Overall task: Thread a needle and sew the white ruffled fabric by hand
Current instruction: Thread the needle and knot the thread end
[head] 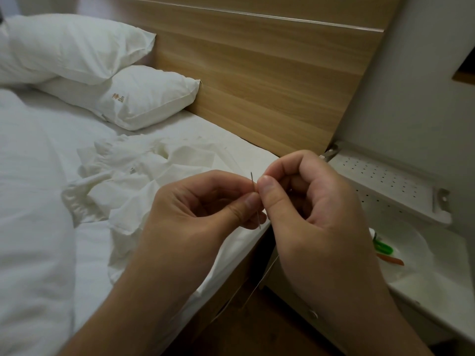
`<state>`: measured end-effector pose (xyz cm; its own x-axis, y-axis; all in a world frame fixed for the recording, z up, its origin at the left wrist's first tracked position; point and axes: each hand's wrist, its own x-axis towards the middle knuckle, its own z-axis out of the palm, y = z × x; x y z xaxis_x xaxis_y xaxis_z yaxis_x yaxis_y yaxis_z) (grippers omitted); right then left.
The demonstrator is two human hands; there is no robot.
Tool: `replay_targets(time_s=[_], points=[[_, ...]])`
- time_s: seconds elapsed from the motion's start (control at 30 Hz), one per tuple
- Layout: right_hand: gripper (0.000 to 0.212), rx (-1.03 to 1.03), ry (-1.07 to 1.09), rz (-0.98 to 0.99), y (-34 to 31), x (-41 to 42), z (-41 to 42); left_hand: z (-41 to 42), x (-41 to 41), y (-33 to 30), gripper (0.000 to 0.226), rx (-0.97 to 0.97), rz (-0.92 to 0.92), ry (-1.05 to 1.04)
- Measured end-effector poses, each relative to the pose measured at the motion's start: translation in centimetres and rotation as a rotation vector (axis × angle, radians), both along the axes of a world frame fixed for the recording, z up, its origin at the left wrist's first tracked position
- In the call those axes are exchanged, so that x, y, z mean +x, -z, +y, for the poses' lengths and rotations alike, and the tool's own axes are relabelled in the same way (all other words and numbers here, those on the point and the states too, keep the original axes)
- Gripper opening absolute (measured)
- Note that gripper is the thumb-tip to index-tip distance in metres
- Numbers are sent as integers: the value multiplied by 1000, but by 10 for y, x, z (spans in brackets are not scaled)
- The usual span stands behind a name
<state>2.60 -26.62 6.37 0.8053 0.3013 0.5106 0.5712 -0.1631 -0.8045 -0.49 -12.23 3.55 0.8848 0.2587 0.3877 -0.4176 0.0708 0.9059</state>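
Note:
A thin steel needle (pixel 253 182) stands nearly upright between my two hands, its eye end at the top. My left hand (pixel 203 209) pinches the needle's middle between thumb and forefinger. My right hand (pixel 305 199) has its fingers curled, thumb and forefinger pressed together right beside the needle's upper end, pinching a thread too fine to see at the fingertips. A pale thread (pixel 259 283) hangs down below the hands toward the floor. The white ruffled fabric (pixel 120 181) lies crumpled on the bed, just behind and left of my left hand.
Two white pillows (pixel 144 98) lean against the wooden headboard (pixel 270 80). A white duvet (pixel 30 227) covers the bed's left side. On the right stands a white bedside shelf (pixel 390 183) holding a bowl (pixel 411 258) with green and orange items.

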Motion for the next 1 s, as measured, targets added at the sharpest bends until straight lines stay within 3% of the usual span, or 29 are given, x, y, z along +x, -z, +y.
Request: replay_targets(time_s=[0.67, 1.0], points=[[10, 41, -37, -11, -2, 0, -1, -4, -5, -1, 15, 146, -112, -131], [7, 29, -31, 16, -1, 2, -4, -5, -6, -1, 18, 129, -102, -174]])
